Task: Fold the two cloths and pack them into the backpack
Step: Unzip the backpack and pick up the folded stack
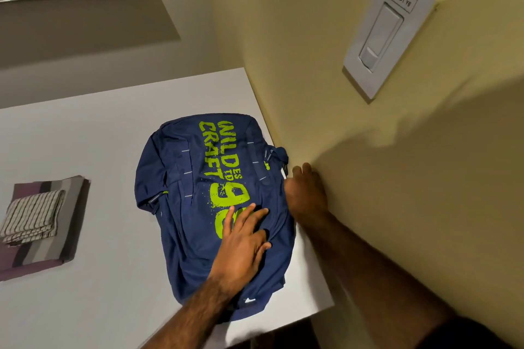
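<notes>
Navy backpack [198,207], printed "WILD CRAFT", lies at the table's [85,136] right edge. Your left hand [241,246] presses flat, fingers spread; your right hand [306,193] reaches its far side, grip hidden. Folded cloths [37,218] sit stacked at the left edge.

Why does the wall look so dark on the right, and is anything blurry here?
Head view: a broad soft shadow falls across the yellow wall at lower right; the wide lens tilts the light switch; lighting is dim and warm; the right hand looks slightly smeared, while the backpack lettering stays sharp.
</notes>
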The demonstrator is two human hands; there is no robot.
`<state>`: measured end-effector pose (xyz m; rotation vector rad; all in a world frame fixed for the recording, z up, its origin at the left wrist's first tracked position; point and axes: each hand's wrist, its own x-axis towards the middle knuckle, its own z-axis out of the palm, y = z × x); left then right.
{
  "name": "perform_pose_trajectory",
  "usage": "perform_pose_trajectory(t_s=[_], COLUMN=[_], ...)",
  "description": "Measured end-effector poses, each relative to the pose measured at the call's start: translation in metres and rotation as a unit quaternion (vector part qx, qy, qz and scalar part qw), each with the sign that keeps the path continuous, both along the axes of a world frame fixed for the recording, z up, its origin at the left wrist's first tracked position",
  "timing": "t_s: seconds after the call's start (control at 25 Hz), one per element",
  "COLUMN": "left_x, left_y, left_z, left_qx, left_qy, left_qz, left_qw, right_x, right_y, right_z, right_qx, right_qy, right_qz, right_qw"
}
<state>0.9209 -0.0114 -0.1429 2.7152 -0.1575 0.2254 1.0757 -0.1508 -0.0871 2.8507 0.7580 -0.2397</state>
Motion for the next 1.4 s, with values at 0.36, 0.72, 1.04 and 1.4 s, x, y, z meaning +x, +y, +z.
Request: perform_pose_trajectory(t_s=[0.36,0.72,1.04,1.4], left_x=[-0.002,-0.047,-0.072,-0.054], left_y=[0.0,0.067,0.133,0.135], left_z=[-0.001,-0.04,-0.046,-0.024], left_qx=[-0.014,0.161,0.247,0.237], left_qy=[-0.017,0.116,0.105,0.056], left_qz=[-0.005,-0.004,-0.035,-0.037], left_qw=[1.0,0.98,0.963,0.969], right_x=[0.124,0.066,-0.031,-0.039], right_y=[0.055,0.032,-0.037,-0.042], right_z=[-0.041,-0.076,-0.091,-0.074], right_qx=[-0.12,0.102,0.134,0.116], right_qy=[-0.137,-0.007,0.051,0.091], right_qz=[0.257,0.154,0.169,0.154], right_qw=[0.949,0.983,0.975,0.977])
